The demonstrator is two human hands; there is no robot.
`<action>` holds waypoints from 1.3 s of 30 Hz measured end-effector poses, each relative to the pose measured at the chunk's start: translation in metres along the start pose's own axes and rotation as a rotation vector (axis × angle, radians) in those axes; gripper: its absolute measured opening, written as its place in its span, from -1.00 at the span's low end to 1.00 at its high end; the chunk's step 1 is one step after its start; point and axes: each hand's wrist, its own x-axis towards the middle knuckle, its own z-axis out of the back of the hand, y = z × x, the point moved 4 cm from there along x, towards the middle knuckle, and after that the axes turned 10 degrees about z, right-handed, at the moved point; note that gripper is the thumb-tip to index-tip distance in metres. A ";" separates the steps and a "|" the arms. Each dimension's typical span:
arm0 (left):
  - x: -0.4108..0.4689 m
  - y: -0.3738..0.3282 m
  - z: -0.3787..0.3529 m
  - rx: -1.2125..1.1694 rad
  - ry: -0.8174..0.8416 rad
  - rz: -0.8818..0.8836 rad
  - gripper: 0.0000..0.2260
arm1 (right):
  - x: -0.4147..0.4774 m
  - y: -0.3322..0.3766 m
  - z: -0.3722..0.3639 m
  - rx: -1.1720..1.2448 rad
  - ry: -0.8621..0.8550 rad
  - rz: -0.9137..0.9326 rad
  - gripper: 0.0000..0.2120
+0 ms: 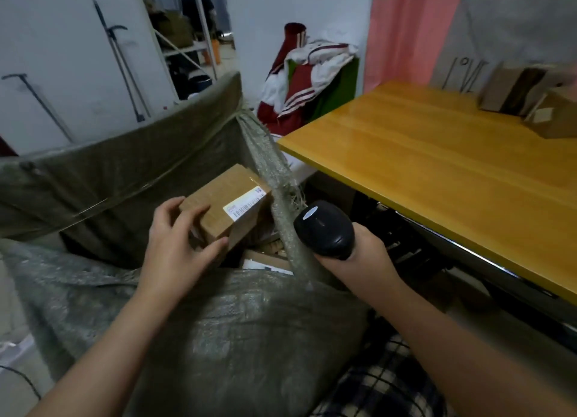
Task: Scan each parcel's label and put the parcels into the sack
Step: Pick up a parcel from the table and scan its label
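Matt brown cardboard parcel [224,204], coarse woven olive sack [125,173], glossy black plastic scanner [324,229], glossy varnished wooden table [437,167].

L hand [175,248] holds parcel [226,204] over sack [125,167].

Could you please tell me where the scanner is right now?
Head view, centre-right: the right hand holds the scanner beside the sack, left of the yellow table.

The sack [218,323] is dull grey-green with a fine woven pattern. The parcel [218,198] is plain brown, and its label [246,206] is white with black bars and a yellow stripe. The scanner [324,229] is black. The table [437,154] is yellow-orange with wood grain. The jacket [299,82] is dark red and white, striped. The checked cloth [387,382] is dark blue and white.
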 end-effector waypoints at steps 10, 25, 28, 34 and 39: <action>0.046 0.014 -0.010 0.428 -0.044 -0.028 -0.41 | 0.035 0.004 -0.045 -0.077 0.093 0.031 -0.75; 0.010 -0.007 -0.001 0.670 -0.156 -0.059 -0.41 | 0.030 0.002 -0.060 -0.040 0.147 -0.015 -0.72; 0.013 -0.017 -0.033 0.728 -0.053 -0.093 -0.46 | 0.021 0.002 -0.057 -0.035 0.124 -0.010 -0.71; 0.014 0.050 -0.020 0.550 0.260 0.212 -0.36 | -0.001 -0.016 -0.053 0.068 0.365 -0.053 -0.70; -0.011 0.059 -0.014 0.566 0.677 0.226 -0.58 | -0.025 -0.027 -0.081 0.039 0.590 -0.083 -0.60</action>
